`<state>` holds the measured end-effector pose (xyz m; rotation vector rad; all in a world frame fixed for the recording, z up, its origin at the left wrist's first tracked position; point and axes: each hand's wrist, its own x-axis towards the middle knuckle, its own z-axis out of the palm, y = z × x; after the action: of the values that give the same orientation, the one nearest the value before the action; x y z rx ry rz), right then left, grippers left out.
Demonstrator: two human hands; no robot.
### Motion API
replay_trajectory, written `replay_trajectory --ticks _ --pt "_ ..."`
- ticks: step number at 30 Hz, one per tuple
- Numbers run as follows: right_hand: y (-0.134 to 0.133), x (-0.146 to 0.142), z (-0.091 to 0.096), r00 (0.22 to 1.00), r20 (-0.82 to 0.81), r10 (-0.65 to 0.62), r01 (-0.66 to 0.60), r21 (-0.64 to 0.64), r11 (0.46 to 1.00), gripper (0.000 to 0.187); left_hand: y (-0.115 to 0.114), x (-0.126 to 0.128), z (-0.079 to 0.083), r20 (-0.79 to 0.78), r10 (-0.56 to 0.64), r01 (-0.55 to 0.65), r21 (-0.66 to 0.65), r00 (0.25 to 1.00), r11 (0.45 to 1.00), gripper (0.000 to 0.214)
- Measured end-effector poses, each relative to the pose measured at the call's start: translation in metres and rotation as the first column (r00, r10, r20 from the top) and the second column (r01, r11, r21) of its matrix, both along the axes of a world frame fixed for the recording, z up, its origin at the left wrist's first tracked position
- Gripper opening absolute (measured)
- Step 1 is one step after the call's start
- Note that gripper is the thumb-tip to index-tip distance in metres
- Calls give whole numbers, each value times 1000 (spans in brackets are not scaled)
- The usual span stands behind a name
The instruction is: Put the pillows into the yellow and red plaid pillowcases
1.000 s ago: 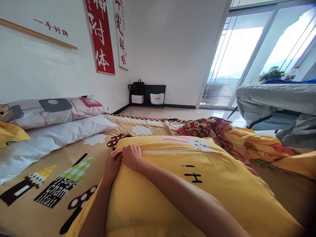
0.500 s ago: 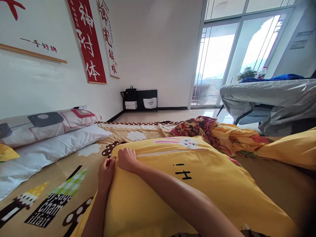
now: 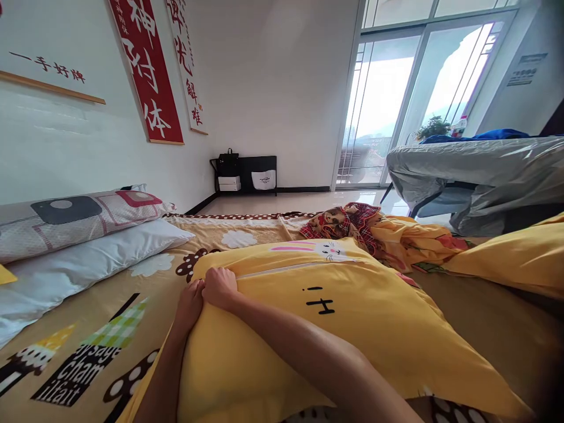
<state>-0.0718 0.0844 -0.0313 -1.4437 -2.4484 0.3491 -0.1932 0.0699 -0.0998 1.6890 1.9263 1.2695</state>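
Observation:
A plump yellow pillowcase (image 3: pixel 282 329) with a pillow inside lies on the bed in front of me, printed with a rabbit face and the word "Hi". A pale zipper line (image 3: pixel 282 269) runs across its upper side. At the left end of that line my right hand (image 3: pixel 221 288) is closed on the cloth; its fingertips are hidden, so a zipper pull in them cannot be made out. Close against it, my left hand (image 3: pixel 189 304) pinches the pillowcase's left edge, knuckles upward. My right forearm crosses over the pillow.
A white pillow (image 3: pixel 101 267) and a patterned pillow (image 3: pixel 79 220) lie along the left wall. Crumpled printed bedding (image 3: pixel 352 226) and a yellow bundle (image 3: pixel 515 252) are on the right. Beyond the brown patterned sheet (image 3: pixel 118 276) stands a table under grey plastic (image 3: pixel 476 164).
My left hand has come closer to the right one, and they now touch at the pillowcase edge. The whole view has shifted slightly, so the room appears a bit farther left and higher.

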Motion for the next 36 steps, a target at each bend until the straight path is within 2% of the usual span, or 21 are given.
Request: replay_trajectory --ticks 7,12,15,19,26,32,36 --pt "-7 0 -5 991 58 117 -124 122 985 21 -7 0 1 135 -4 7 -22 991 1000 32" --pt "-15 -3 -7 964 112 240 -258 200 945 21 -8 -2 -2 289 -67 58 39 955 998 24" --pt "-18 0 -5 969 114 221 -241 213 947 20 -9 -1 0 338 -86 76 42 937 996 30" --pt "-20 6 -1 979 94 180 -197 211 958 21 -12 1 3 343 -47 42 22 938 999 39" --pt "-16 5 12 990 108 90 -105 145 984 26 -9 1 2 349 -62 42 64 935 997 38" --pt "-21 11 13 965 159 209 -238 186 953 27 -10 0 2 455 -71 68 22 888 997 41" --pt "-17 13 15 975 151 165 -188 150 971 28 -9 0 0 474 -74 57 50 878 997 44"
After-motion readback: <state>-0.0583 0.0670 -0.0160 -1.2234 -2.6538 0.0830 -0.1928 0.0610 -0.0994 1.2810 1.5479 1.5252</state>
